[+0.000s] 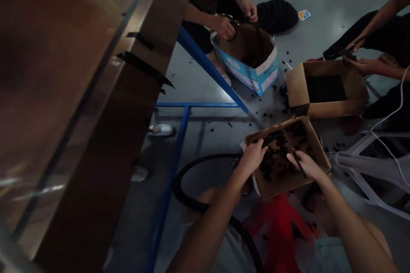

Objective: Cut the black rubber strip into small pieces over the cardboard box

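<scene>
While I watched the head view, these were the lines I logged:

Left hand: my left hand (253, 156) lay on the near-left rim of the shallow cardboard box (317, 153), fingers curled together around a dark strip (272, 137) that ran off toward 1 o'clock; the grip looked closed on it.

Right hand: my right hand (304, 164) sat at 3 o'clock of the left one, over the near-right part of the same box; fingers pressed together, pinching a thin black rod (296, 158) that slanted from 11 to 5 o'clock.

Box contents: small black pieces (278, 158) lay heaped inside, between the two hands; each piece was too dim to make out.

Box place: it rested low in the middle of the view, just above a red stool (278, 230) at 6 o'clock.

Floor: more black bits (265, 114) were scattered on the grey floor at 12 o'clock of the box; a black hose (188, 196) curved at 9 o'clock, beside a blue frame (173, 158).

Others: a person at 12 o'clock held both hands (235, 19) over a blue-and-white carton (253, 72); another person's hands (358, 57) at 2 o'clock were above a second brown box (297, 87); their finger states I could not tell.

Right edge: a white plastic chair (374, 166) lay at 3 o'clock.

Left side: a large brown surface (64, 94) filled the view from 8 to 11 o'clock.
</scene>
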`<state>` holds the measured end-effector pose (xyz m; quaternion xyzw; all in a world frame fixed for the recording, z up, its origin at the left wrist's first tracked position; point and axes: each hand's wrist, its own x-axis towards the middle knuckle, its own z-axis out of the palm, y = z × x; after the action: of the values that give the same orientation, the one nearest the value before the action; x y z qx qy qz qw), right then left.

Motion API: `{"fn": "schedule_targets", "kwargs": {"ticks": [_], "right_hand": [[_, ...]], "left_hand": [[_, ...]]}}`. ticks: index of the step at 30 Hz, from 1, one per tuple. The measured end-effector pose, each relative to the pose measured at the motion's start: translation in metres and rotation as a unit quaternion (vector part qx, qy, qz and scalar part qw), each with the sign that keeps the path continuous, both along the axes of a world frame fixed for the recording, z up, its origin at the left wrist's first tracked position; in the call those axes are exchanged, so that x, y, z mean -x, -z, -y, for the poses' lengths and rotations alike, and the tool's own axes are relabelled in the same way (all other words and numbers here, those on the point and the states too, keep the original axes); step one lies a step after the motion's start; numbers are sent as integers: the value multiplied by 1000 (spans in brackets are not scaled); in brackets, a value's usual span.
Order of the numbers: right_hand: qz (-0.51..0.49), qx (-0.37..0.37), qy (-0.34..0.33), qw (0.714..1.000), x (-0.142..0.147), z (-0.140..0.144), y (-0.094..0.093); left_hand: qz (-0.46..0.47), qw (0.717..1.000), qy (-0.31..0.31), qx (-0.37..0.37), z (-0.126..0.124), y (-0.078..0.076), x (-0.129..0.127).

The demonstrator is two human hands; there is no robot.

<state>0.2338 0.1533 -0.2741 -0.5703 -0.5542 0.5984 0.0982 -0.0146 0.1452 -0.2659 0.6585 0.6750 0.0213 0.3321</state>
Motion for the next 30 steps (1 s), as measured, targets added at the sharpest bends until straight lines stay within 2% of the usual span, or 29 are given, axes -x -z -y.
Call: {"fn": "schedule_targets", "kwargs": {"ticks": [5, 9, 16, 21, 25, 30], "right_hand": [[19, 28, 48, 998, -1, -1, -4], [19, 36, 64, 997, -1, -4, -6], [35, -7, 8, 999, 2, -2, 11], [40, -12, -4, 999, -1, 0, 24], [51, -21, -15, 998, -4, 0, 25], [55, -29, -27, 998, -3, -2, 17]], "left_hand": [[37, 993, 74, 81, 6, -5, -9], [52, 992, 89, 76, 5, -10, -15], [68, 991, 85, 74, 2, -10, -11], [58, 991, 94, 72, 3, -7, -10], [54, 991, 98, 70, 3, -7, -11], [43, 991, 106, 75, 3, -8, -12]]}}
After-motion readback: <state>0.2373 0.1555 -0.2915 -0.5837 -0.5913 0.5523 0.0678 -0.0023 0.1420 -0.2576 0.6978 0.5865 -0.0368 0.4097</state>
